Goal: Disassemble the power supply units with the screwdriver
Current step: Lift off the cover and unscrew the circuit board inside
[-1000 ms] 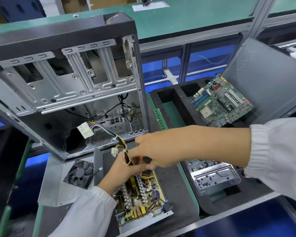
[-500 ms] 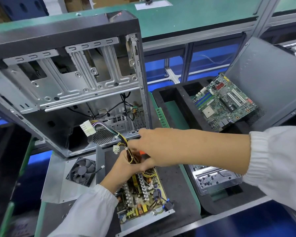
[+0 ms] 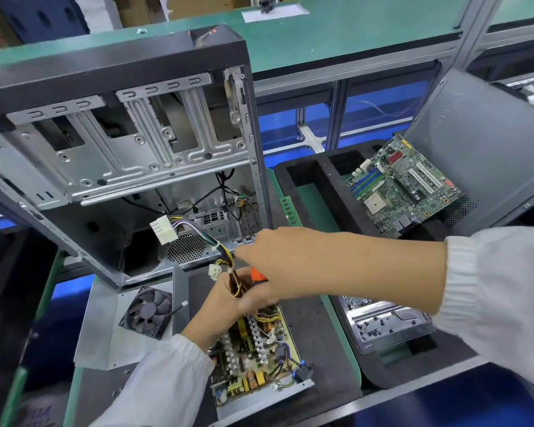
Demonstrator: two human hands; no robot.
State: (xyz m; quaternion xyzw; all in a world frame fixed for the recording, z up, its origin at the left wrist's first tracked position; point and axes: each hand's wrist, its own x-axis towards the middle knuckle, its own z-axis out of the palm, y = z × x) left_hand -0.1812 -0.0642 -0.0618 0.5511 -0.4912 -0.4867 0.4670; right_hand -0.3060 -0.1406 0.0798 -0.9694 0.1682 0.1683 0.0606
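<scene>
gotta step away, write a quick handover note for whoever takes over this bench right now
Left hand: grips the cable bundle rising from the open power supply board.
Right hand: over the left hand, holding an orange-handled tool, probably the screwdriver; tip hidden.
Done: cover off, fan plate lying left of the board.
Left: free the board from its metal tray and deal with the cables.
Motherboard sits in the black foam tray.

Your open power supply unit (image 3: 259, 362) lies near you at centre. Its fan cover (image 3: 127, 322) sits just to its left. The computer case (image 3: 121, 155) stands behind both, on the far left. To the right, a tray (image 3: 318, 186) holds the motherboard (image 3: 404, 186) in its far compartment, with a metal plate (image 3: 386, 325) nearer you.
</scene>
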